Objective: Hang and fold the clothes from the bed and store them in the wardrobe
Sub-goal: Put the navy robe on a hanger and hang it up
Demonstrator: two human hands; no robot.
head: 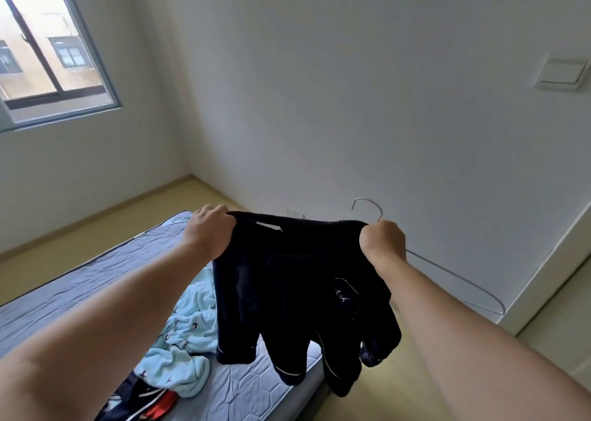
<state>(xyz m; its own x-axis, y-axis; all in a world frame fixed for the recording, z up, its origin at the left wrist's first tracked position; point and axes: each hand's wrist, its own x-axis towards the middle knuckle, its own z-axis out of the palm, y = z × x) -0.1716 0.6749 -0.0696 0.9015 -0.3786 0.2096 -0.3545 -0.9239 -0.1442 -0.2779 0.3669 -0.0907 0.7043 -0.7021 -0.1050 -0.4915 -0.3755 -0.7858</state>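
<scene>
Both hands clamped on dark top: left hand stretches collar, right hand also grips hanger, ready to thread in.

The garment is soft, matt black cloth with thin white piping. The hanger is thin, smooth pale wire. The mattress is quilted grey-blue cloth. On it lies a fluffy light-blue fleece. The wall looks matt, the far floor smooth, and the switch on the right is smooth white plastic.
</scene>
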